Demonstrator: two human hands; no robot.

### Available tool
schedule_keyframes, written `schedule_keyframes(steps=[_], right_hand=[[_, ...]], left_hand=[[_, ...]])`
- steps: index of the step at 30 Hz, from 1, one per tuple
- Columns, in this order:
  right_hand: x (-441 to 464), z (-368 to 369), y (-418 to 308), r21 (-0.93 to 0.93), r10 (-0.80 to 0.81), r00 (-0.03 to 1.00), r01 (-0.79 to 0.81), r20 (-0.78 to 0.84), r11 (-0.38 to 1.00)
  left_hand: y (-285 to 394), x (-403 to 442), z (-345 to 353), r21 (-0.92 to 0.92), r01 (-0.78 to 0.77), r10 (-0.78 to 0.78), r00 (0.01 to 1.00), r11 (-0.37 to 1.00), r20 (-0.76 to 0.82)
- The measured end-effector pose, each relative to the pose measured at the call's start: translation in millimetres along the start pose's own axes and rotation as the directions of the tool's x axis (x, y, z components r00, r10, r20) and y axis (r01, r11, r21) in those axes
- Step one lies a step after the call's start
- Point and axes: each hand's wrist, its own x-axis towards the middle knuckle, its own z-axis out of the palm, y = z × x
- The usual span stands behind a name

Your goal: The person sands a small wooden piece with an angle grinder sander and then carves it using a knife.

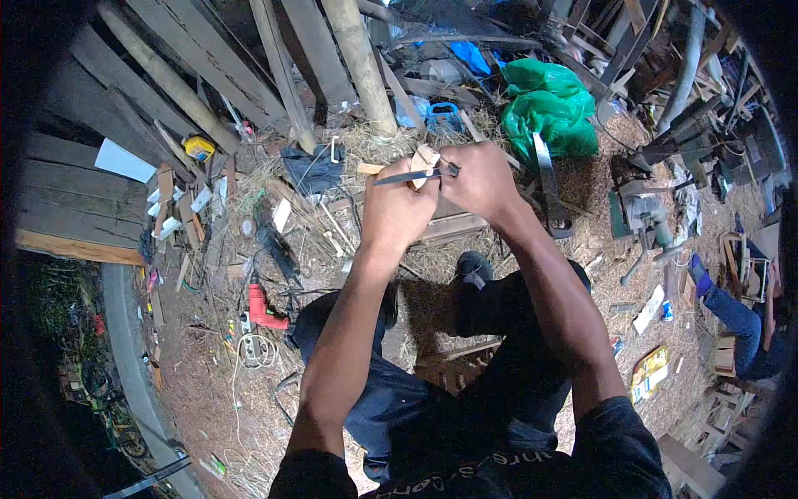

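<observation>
Here, shirt [619,445]: pale lettering was borne on its dark cloth.
Left hand [396,209]: the wood [426,156] was gripped in closed fingers, with pale ends left showing past them.
Right hand [482,180]: the knife [402,177] was gripped at its handle end, most of which was hidden by the fist.
Knife: its dark blade was held across the wood, and its tip was pointed over the left hand.
Wood: it was held up at the two hands, above the ground [195,382]; whether it was one piece or two could not be told.
Legs [528,353]: they were clad in dark trousers and spread apart below the arms.
Drill [264,308]: its red body was seen on the ground at the left, near a loosely coiled cord [253,366].
Saw [544,170]: it was placed beyond the right hand, beside the green bag [549,104].
Vise [644,214]: it was seen farther right, near scattered shavings.
Co-worker [736,324]: a blue trouser leg was shown at the far right.
Pole [357,66]: it was stood beyond the hands, with straw strewn about its foot.
</observation>
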Motion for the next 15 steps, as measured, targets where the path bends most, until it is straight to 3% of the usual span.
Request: schedule_keyframes(steps=[15], right_hand=[[0.7,-0.3,-1.0,-0.006,0.003,1.0,-0.002,0.021,1.0]], left_hand=[[7.5,-1.0,-1.9,0.076,-0.023,0.023,1.0,0.997,0.003]])
